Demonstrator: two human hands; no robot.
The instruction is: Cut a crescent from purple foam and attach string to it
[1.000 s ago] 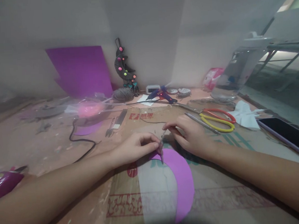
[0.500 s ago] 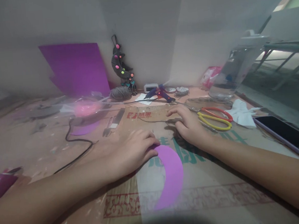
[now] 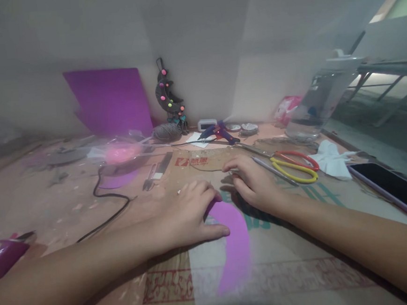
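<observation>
A flat purple crescent [image 3: 237,244] lies on the printed cardboard in front of me, its lower edge slightly blurred. My left hand [image 3: 197,214] is on the crescent's upper end, fingertips at the top edge and thumb stretched across its inner curve. That hand covers the crescent's upper tip. To the right, apart from the crescent, my right hand [image 3: 253,184] stays low over the cardboard with bent, parted fingers and nothing visible in them. A slim grey pencil-like stick [image 3: 275,170] lies just beyond it, beside scissors [image 3: 296,171] with red and yellow handles.
Printed cardboard [image 3: 287,277] covers the table's middle. Farther back are a blue glue gun [image 3: 219,131], grey yarn [image 3: 166,132], a decorated dark crescent [image 3: 167,94] and a purple sheet [image 3: 115,100]. A phone [image 3: 396,189] and tissue [image 3: 332,158] lie right; a black cord [image 3: 111,197] left.
My left thumb has spread away from the fingers and down over the crescent. My right hand has shifted slightly left, uncovering more of the grey stick. The whole view has shifted a little.
</observation>
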